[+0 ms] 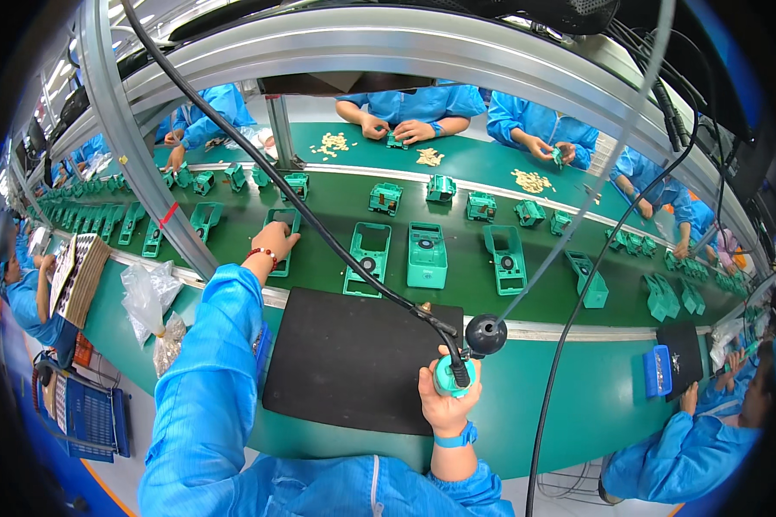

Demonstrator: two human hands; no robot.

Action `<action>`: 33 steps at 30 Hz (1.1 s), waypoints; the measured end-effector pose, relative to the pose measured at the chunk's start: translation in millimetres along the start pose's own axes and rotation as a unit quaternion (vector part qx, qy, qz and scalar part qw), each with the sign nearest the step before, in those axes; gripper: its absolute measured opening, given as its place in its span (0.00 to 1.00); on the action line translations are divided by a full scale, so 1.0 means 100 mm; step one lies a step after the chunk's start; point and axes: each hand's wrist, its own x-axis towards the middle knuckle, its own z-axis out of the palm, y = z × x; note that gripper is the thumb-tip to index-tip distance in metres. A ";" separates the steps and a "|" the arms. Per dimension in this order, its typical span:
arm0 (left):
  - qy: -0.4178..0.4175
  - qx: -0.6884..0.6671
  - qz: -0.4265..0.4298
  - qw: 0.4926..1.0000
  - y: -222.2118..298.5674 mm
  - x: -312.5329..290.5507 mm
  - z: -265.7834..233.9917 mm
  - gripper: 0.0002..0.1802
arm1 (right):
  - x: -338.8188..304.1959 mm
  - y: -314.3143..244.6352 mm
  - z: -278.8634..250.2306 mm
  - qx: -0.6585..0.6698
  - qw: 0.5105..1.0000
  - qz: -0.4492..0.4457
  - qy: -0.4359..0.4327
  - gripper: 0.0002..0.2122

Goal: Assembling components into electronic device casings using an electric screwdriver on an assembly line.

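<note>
My left hand (270,239), with a beaded bracelet at the wrist, reaches onto the green belt (319,258). Its fingers are bent over a green plastic housing (283,266) and grip it; part of the housing is hidden beneath them. Close to my body, my right hand (444,412) is wrapped around a green corded power screwdriver (446,376), and a blue band circles that wrist. A black cable runs up from the screwdriver's top. The tool's tip is out of sight. Between my arms lies a black mat (345,362) on the green bench.
More housings (427,256) and small green assemblies (386,198) line the belt. A black ball (486,334) hangs on a cord beside the screwdriver. A metal post (138,146) stands left, near plastic bags (151,297). Co-workers in blue sit opposite; a blue bin (657,371) is at right.
</note>
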 end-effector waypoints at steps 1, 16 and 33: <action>0.000 -0.001 -0.001 1.000 -0.06 0.08 0.08 0.21 | 0.01 0.00 0.02 0.008 1.000 -0.008 -0.004 0.24; -0.077 -0.123 0.554 0.820 0.23 -2.34 -0.61 0.19 | 0.04 -0.03 0.10 0.021 0.999 -0.005 0.032 0.20; -0.132 -0.086 0.586 0.795 0.03 -3.23 -0.19 0.31 | 0.01 -0.42 0.29 0.101 0.991 0.036 -0.082 0.22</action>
